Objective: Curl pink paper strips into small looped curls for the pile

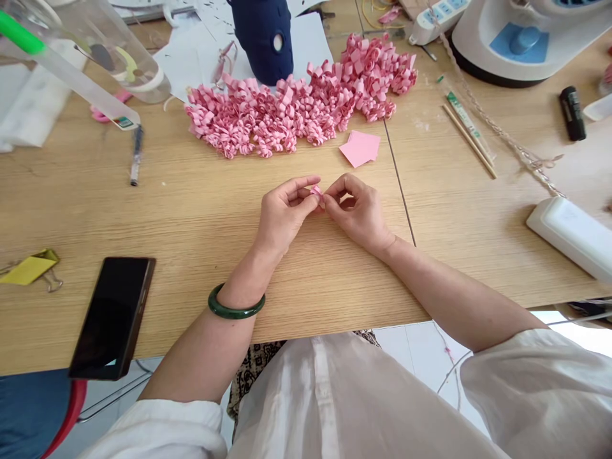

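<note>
A small pink paper piece (316,190), curled like a petal or loop, is pinched between the fingertips of both hands over the wooden table. My left hand (289,205), with a green bangle (236,312) on its forearm, holds it between thumb and fingers. From the other side, my right hand (357,209) grips its right end with thumb and forefinger. Fingers hide much of the piece. Just beyond the hands lie pink paper sheets (360,148). Behind them stretches a heap of curled pink paper flowers (282,115).
A dark blue bottle (264,41) stands behind the heap. At left are a phone (113,317), a yellow paper with a binder clip (32,268), a pen (136,156) and a clear container (112,57). Wooden sticks (470,141), a marker (572,113) and a white appliance (526,38) are at right.
</note>
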A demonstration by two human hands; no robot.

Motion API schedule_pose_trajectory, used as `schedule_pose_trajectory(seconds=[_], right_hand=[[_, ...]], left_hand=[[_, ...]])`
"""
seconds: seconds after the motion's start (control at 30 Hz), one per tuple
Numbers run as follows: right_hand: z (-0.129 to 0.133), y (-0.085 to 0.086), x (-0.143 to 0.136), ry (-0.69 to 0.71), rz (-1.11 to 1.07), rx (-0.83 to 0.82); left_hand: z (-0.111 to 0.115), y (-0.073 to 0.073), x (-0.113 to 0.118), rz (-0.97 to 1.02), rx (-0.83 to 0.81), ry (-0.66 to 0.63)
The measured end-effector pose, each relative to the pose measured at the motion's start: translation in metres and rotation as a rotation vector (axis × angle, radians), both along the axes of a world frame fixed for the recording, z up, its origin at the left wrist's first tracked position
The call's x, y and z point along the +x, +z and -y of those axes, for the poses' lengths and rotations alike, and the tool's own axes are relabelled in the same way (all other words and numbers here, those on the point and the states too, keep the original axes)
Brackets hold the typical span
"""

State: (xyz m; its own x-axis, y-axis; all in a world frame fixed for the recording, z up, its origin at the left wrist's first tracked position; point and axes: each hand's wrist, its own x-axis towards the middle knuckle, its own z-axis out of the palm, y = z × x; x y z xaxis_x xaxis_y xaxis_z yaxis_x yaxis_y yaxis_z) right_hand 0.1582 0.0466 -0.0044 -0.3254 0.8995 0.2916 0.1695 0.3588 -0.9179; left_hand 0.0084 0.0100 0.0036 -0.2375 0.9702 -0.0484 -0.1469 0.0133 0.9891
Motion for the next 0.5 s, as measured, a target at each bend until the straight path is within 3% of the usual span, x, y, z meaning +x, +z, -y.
schedule_pose_trajectory(seconds=[0.5], right_hand=[[-0.002,0.001,0.012,0.045,0.446,0.546]], left_hand=[[-0.002,-0.010,-0.006,-0.003,0.037,-0.020]])
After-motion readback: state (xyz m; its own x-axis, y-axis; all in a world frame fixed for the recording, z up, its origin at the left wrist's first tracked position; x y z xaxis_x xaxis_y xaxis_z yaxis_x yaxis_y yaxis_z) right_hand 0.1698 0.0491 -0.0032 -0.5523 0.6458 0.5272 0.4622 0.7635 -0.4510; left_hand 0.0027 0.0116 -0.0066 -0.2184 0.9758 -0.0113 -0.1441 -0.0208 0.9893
